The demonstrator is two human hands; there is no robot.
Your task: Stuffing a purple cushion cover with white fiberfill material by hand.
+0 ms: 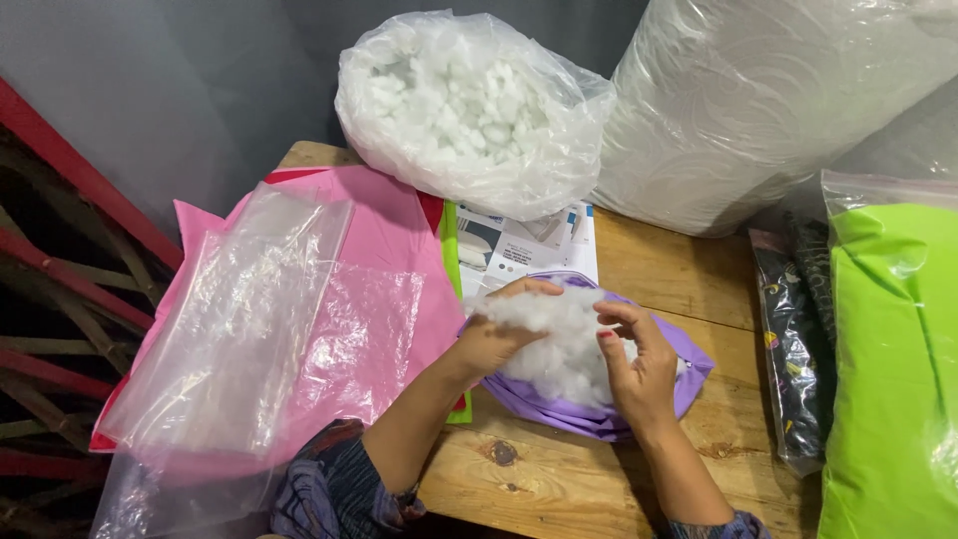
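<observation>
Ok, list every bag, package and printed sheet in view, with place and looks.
Clear bag of white stuffing: back centre, bulging.
Wrapped white roll: back right.
Printed leaflet: centre table, white and flat.
Empty clear bags: left, on pink fabric.
Bagged green cushion: right edge.
Bagged dark patterned fabric: beside it.

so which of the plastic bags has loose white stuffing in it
The tied clear bag at the table's back edge; the flat clear bags on the left lie empty on pink fabric.

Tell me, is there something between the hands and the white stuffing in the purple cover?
Nothing visible. The left hand and the right hand both already touch the white stuffing, which sits in the open purple cover on the wooden table.
</observation>
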